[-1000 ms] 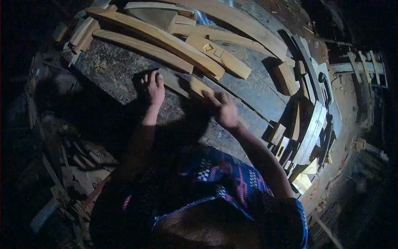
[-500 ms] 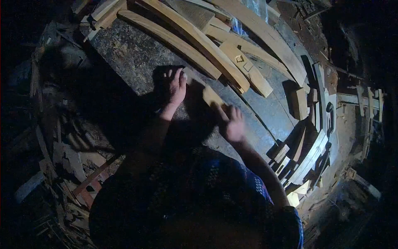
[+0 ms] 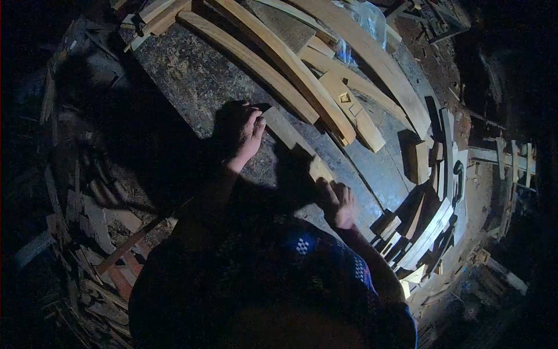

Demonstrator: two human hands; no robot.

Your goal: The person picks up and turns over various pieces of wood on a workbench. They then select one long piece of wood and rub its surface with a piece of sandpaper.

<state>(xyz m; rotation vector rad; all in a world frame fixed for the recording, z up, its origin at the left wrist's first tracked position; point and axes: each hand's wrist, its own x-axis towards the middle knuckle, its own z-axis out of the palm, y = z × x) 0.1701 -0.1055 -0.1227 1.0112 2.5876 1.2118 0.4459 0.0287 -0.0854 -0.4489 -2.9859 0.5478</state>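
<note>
A narrow strip of wood [image 3: 285, 131] lies slantwise on the dark worktop, between my two hands. Its lower right part is brightly lit, while shadow falls across the middle. At its upper left end, my left hand [image 3: 250, 138] is closed with curled fingers against the wood; the grip is partly in shadow. My right hand [image 3: 341, 208] is at the lower right end, thumb and fingers closed about it. How deep that grip goes is hidden by the hand itself.
Beyond my hands lie several long curved wooden pieces [image 3: 261, 70] and a short block with square cut marks [image 3: 351, 110]. A clear plastic bag [image 3: 372, 23] rests at the back. Wood offcuts [image 3: 427, 235] crowd the right edge of the worktop [image 3: 186, 75].
My right hand has moved a little down and to the right and is no longer blurred. More of the wood strip shows. The view has shifted slightly; my left hand stays at its end.
</note>
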